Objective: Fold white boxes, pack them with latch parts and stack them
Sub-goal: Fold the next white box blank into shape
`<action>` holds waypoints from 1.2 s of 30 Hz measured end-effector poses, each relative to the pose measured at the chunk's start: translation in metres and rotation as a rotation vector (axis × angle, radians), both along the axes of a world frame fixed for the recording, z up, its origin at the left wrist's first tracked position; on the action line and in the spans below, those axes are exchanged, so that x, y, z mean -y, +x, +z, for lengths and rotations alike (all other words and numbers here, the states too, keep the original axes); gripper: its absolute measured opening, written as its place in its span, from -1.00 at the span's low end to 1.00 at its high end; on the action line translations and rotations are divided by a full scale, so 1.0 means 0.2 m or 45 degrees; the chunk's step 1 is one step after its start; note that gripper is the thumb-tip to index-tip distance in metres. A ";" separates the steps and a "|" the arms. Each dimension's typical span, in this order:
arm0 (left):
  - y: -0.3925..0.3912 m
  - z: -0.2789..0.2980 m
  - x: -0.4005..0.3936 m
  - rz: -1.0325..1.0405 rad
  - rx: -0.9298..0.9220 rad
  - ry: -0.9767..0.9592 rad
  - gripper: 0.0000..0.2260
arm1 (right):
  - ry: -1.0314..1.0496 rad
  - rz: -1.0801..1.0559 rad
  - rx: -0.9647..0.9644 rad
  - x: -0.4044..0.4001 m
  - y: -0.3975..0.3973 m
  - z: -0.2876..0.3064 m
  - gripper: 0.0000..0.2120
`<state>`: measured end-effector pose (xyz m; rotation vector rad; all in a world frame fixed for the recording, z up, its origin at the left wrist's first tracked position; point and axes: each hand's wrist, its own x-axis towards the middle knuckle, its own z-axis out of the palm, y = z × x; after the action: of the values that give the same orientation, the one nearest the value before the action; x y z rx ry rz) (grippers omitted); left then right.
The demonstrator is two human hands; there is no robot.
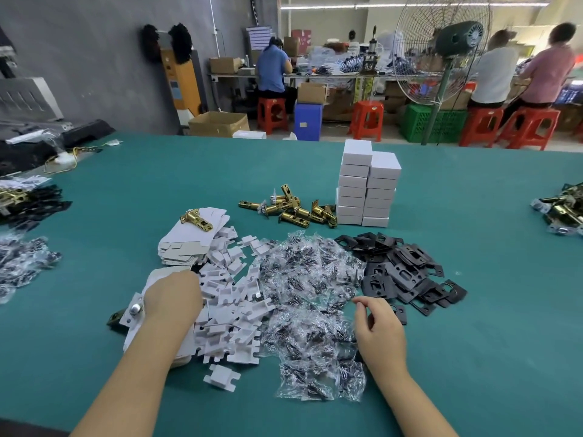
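L hand (173, 296) lies knuckles-up on a flat white box blank (154, 279), fingertips reaching into the pile of white card inserts (230, 313); finger curl hidden by the back of the hand, so grip cannot be told. A latch w/ silver bolt (136, 309) sits just left of the wrist, touching a card insert. R hand (380, 329) hovers over the screw bags (303, 291), fingers curled, thumb and forefinger pinching close; whether it holds a bag cannot be told.

Counts: 2 stacks of closed white boxes (366, 187), approx. 7 high each. Brass latches (290, 208): a loose pile, approx. 8. One brass latch (196, 218) lies on the stack of blanks (189, 244), long axis diagonal, upper-left to lower-right. Black strike plates (400, 269): heap, too many to count, right of the bags.
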<state>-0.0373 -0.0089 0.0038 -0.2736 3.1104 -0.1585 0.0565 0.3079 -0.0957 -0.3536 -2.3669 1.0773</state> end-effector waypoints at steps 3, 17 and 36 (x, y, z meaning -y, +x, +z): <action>0.05 0.08 -0.05 -0.024 -0.116 -0.064 -0.79 | -0.033 -0.032 -0.017 0.00 0.00 0.03 -0.83; 0.48 0.16 -0.84 -0.941 -0.677 0.841 -0.68 | -1.561 0.665 0.258 0.22 -0.03 0.58 -0.33; 0.19 0.11 -0.67 -0.760 -0.151 1.192 -0.80 | -0.506 0.825 0.294 0.03 -0.01 0.51 -0.79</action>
<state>0.0000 0.1246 0.0261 0.6637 2.8462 1.2821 0.0555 0.3019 0.0072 0.1932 -2.5247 1.9024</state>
